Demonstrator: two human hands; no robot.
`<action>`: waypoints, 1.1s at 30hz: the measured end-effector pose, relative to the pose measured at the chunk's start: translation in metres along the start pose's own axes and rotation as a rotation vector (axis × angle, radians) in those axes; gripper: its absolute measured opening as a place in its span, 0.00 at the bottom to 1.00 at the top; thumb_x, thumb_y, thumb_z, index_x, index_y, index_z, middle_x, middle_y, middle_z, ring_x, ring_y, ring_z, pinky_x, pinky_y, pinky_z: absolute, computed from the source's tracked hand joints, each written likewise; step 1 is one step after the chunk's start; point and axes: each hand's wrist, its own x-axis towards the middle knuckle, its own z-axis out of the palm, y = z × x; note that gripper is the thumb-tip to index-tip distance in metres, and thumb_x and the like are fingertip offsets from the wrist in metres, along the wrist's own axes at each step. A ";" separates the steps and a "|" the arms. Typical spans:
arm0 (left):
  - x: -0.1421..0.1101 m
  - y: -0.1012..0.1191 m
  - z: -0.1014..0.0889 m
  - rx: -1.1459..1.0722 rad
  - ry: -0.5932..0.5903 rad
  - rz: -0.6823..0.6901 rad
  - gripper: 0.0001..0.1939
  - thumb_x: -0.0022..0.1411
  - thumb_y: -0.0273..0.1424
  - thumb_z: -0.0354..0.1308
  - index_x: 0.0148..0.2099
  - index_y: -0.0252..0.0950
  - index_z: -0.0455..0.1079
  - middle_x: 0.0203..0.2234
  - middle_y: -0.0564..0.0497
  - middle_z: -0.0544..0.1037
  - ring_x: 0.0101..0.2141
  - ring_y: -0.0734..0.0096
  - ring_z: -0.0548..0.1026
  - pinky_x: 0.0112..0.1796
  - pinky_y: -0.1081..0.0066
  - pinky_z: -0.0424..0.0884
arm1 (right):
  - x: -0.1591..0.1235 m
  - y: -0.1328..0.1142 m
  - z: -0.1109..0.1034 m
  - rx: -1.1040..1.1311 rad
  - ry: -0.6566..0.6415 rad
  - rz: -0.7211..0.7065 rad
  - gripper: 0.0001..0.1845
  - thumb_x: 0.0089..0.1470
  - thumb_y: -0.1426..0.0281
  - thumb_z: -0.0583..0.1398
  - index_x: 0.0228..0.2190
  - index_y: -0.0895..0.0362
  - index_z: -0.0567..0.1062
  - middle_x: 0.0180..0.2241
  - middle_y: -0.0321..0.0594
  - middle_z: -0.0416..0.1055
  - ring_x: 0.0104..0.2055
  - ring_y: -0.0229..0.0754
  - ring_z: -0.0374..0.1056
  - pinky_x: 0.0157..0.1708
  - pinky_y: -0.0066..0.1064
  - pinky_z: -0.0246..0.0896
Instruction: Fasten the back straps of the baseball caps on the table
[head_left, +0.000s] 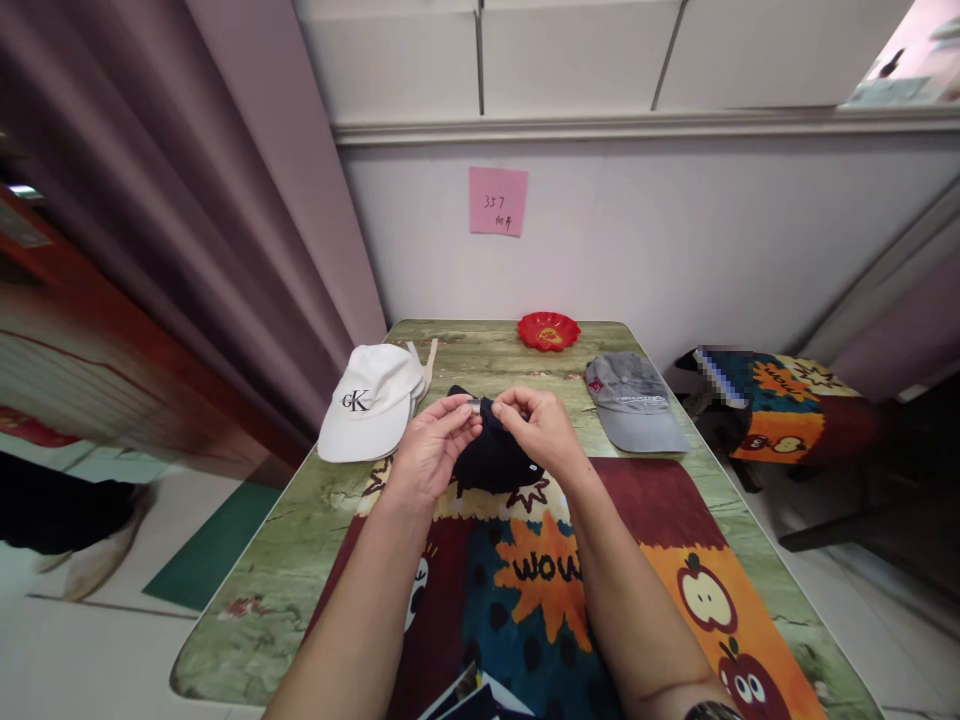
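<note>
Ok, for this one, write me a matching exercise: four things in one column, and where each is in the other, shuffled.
Things
1. white cap
2. dark cloth item
3. red dish
4. pink note

Places
A. stuck on the wall
B. near the far edge of the table
C. pinched by the left hand and the right hand
D. on the tabletop, towards the person's left

Right pairs: 1-D, 2-C, 3-B, 4-A
</note>
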 end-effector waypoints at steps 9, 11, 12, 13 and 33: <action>-0.001 0.000 0.001 0.013 -0.012 0.022 0.11 0.49 0.20 0.68 0.36 0.32 0.73 0.27 0.51 0.79 0.27 0.76 0.78 0.35 0.75 0.77 | 0.000 -0.001 0.000 -0.022 -0.023 0.003 0.12 0.55 0.63 0.59 0.27 0.56 0.78 0.22 0.33 0.69 0.22 0.34 0.55 0.23 0.27 0.48; -0.001 -0.002 0.000 0.021 -0.016 0.035 0.11 0.49 0.21 0.69 0.36 0.31 0.73 0.27 0.51 0.79 0.27 0.76 0.78 0.35 0.75 0.77 | -0.001 -0.002 -0.001 -0.026 -0.033 -0.005 0.11 0.55 0.63 0.59 0.27 0.56 0.78 0.22 0.33 0.69 0.22 0.34 0.55 0.24 0.27 0.48; -0.002 -0.002 0.000 0.027 -0.019 0.044 0.12 0.48 0.21 0.69 0.36 0.31 0.73 0.27 0.51 0.79 0.27 0.76 0.78 0.35 0.75 0.77 | -0.001 -0.003 -0.002 -0.030 -0.035 -0.008 0.11 0.55 0.63 0.59 0.27 0.56 0.78 0.22 0.33 0.69 0.22 0.34 0.55 0.24 0.27 0.48; -0.002 -0.003 0.000 0.037 -0.022 0.052 0.12 0.48 0.21 0.69 0.36 0.31 0.73 0.27 0.51 0.79 0.27 0.75 0.78 0.35 0.75 0.77 | -0.001 -0.004 -0.003 -0.039 -0.039 -0.013 0.11 0.55 0.64 0.59 0.28 0.56 0.78 0.22 0.33 0.70 0.22 0.34 0.56 0.24 0.27 0.49; -0.007 -0.006 -0.006 0.247 -0.152 0.050 0.15 0.47 0.29 0.72 0.36 0.31 0.72 0.27 0.51 0.79 0.29 0.71 0.80 0.34 0.74 0.77 | -0.003 -0.008 -0.025 -0.231 -0.164 -0.095 0.10 0.58 0.67 0.58 0.28 0.55 0.78 0.28 0.34 0.77 0.31 0.38 0.68 0.32 0.28 0.53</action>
